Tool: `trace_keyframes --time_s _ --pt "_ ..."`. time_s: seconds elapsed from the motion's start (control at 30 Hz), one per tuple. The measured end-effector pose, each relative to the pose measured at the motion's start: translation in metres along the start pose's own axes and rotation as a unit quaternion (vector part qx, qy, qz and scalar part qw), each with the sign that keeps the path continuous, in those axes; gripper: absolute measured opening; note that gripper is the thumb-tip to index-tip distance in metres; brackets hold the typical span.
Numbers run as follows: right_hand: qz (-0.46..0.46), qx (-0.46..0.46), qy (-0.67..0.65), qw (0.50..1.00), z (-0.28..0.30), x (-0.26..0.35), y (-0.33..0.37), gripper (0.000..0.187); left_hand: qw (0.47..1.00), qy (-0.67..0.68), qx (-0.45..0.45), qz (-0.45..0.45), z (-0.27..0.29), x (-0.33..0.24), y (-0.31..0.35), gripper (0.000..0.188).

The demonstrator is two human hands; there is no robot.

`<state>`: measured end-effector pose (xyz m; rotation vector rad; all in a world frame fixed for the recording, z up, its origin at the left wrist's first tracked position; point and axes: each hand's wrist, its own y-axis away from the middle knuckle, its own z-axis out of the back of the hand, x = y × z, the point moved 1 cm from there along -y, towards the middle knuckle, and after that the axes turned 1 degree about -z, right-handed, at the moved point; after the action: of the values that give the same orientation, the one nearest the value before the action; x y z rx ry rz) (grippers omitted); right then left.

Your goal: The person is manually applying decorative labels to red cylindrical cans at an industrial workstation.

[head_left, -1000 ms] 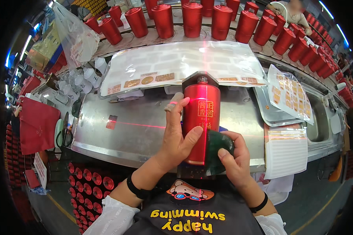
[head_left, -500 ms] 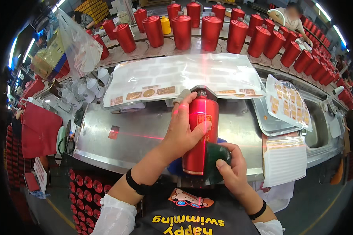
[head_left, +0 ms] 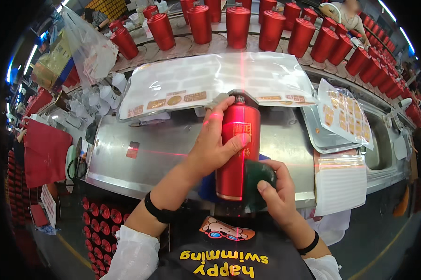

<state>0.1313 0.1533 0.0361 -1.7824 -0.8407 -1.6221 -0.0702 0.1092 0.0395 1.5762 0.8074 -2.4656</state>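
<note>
A red bottle (head_left: 235,149) with gold labels lies with its neck away from me over the front of the steel bench. My left hand (head_left: 214,142) is closed round its left side, the thumb on top by the gold label and the fingers along its shoulder. A beige finger cover shows near the fingertips. Beyond the neck sits a dark angular end stop (head_left: 247,99). Between my right thumb and fingers is a dark green flat scraper (head_left: 254,184), its edge against the bottle's lower right side; my right hand (head_left: 280,193) grips it. Blue material (head_left: 206,188) shows partly beneath the bottle.
Sticker sheets (head_left: 173,77) cover the bench's back; another sticker sheet (head_left: 343,114) lies on a metal tray at right, beside a sink (head_left: 378,158). A small red label (head_left: 133,150) lies at left. Red bottles (head_left: 237,28) line a conveyor behind. A co-worker (head_left: 348,16) sits far right.
The bench and both hands appear slightly higher in the picture. Bottles on the conveyor have shifted left. My grip on the bottle and the scraper looks the same.
</note>
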Motion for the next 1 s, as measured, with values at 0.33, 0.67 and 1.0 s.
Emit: trace_keyframes --time_s 0.33,0.67,1.0 --pt "-0.035 -0.013 -0.007 0.999 0.009 -0.006 0.010 0.037 1.000 0.003 0.018 -0.012 -0.013 -0.006 -0.006 0.076" --pt "0.016 0.008 0.040 0.999 0.017 -0.002 0.023 0.037 0.999 0.045 0.027 0.014 -0.021 -0.027 0.009 0.075" --pt "0.024 0.005 0.035 0.999 0.017 -0.001 0.019 0.038 0.994 0.101 0.011 0.032 -0.020 -0.019 0.008 0.074"
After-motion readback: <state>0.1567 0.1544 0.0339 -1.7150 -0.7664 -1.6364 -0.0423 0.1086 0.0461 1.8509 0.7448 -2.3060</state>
